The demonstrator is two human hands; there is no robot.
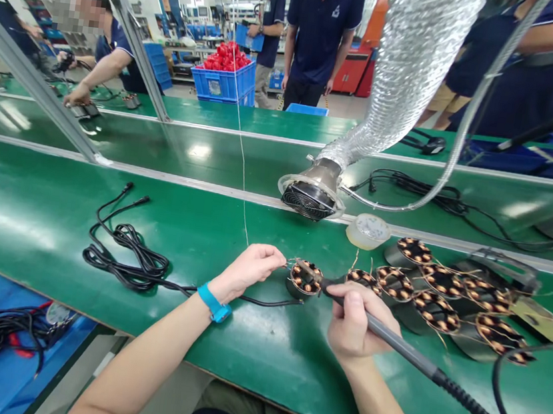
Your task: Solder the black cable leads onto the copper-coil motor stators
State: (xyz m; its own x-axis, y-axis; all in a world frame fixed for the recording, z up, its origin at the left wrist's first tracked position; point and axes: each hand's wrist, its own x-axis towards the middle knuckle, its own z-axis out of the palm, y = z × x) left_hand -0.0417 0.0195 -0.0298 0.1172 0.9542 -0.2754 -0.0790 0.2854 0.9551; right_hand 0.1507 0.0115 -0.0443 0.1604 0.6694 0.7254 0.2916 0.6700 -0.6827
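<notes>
My right hand (360, 321) is wrapped round the grey handle of a soldering iron (405, 349). The iron's tip reaches the top of a motor stator (304, 280), a dark cylinder with copper windings that stands upright on the green bench. Left of the stator, my left hand (255, 266) is closed in a pinch on thin solder wire (242, 156), which runs down from overhead to behind the hand. Fine lead ends show between the fingertips and the stator. A black cable (269, 302) passes under my left wrist and ends just in front of the stator.
Several more stators (438, 311) stand to the right, near a soldering iron stand (495, 271). A fume extraction duct (311, 194) hangs beyond my hands, beside a roll of clear tape (368, 232). Coiled black cable (126, 256) lies left. Other people stand across the bench.
</notes>
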